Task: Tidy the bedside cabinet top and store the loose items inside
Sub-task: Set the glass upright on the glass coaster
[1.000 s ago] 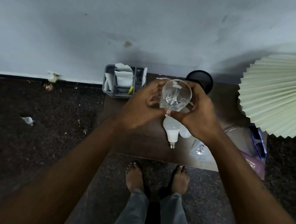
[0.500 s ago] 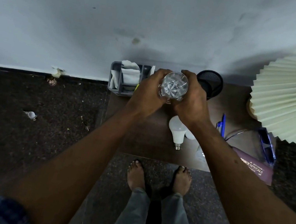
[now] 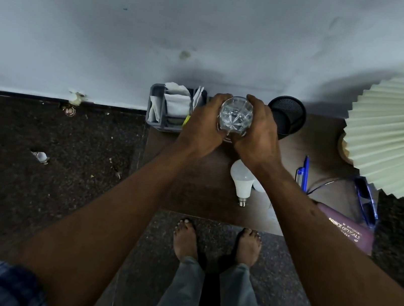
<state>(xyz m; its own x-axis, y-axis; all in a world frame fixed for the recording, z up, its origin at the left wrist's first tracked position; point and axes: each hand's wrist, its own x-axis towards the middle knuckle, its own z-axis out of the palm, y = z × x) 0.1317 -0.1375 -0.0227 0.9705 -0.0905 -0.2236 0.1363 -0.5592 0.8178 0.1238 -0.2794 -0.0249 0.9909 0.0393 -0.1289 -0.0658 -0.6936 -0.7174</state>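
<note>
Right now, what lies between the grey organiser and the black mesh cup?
In the head view, a clear glass tumbler, gripped by the left hand and right hand.

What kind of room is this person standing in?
Probably a bedroom, though no bed shows. A small brown cabinet stands against the wall, a pleated lamp shade sits at its right end, and spectacles lie beside an optician's case, as on a bedside cabinet.
</note>
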